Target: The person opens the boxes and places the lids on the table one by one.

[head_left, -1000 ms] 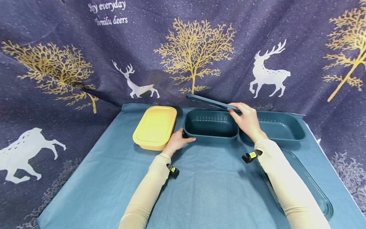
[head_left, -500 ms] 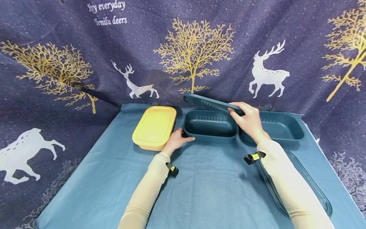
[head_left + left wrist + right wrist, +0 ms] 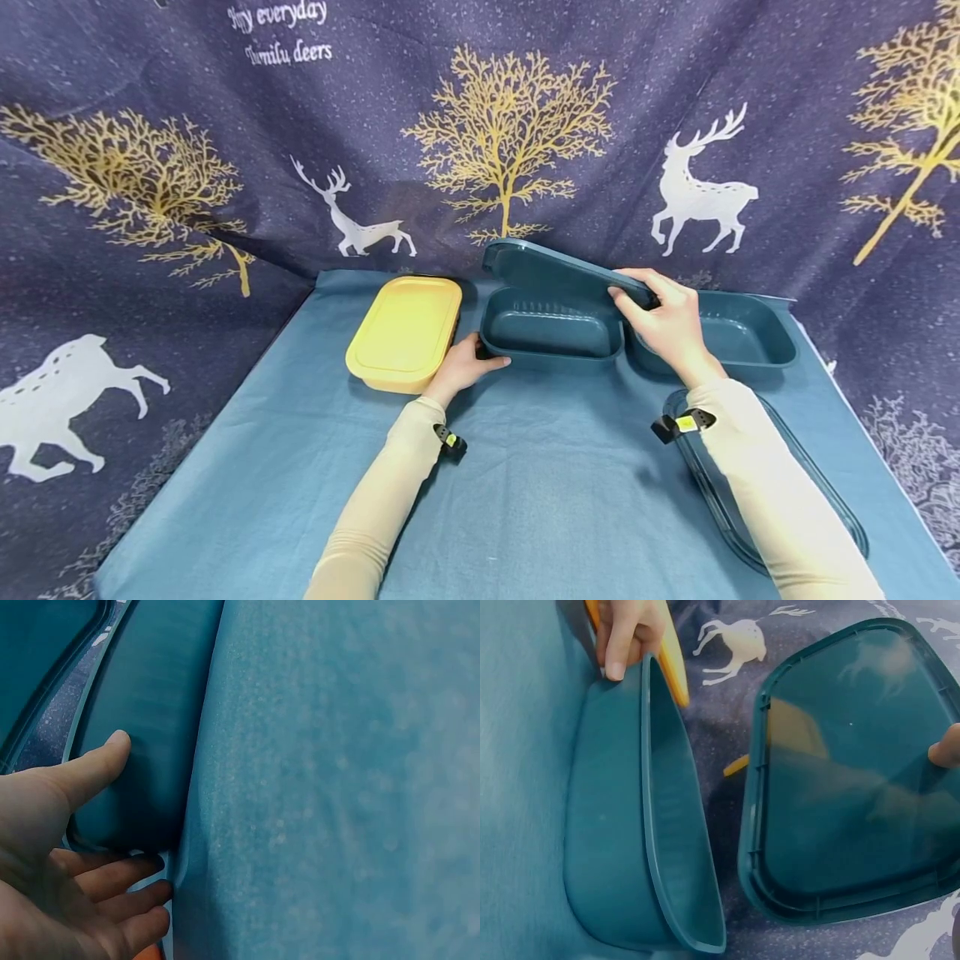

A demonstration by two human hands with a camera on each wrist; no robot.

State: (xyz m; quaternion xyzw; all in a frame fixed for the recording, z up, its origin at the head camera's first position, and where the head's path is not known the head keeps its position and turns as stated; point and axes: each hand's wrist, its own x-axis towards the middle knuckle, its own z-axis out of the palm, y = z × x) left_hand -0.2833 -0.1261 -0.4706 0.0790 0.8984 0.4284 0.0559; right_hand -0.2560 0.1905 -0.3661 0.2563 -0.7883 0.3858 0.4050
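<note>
A teal food container (image 3: 555, 360), its top uncovered, stands at the back middle of the table. At its left end my left hand (image 3: 461, 367) holds the corner, the thumb (image 3: 97, 769) along the front wall and the fingers round the end. My right hand (image 3: 667, 321) grips the right end of a matching teal lid (image 3: 551, 267). The lid is tilted above the back of the container, apart from its rim. Its ridged underside faces the camera in the right wrist view, where only bits of the right hand show.
A yellow box with its lid on (image 3: 408, 325) stands just left of my left hand. Another uncovered teal container (image 3: 742, 333) sits at the right, partly behind my right hand. In front of it lies a clear-looking teal lid (image 3: 813, 475), partly under my right forearm. A patterned curtain (image 3: 360, 125) hangs behind.
The teal lid has tipped up, so that more of its underside shows. My right hand has moved slightly right and down with it. The left hand has stayed at the container's corner.
</note>
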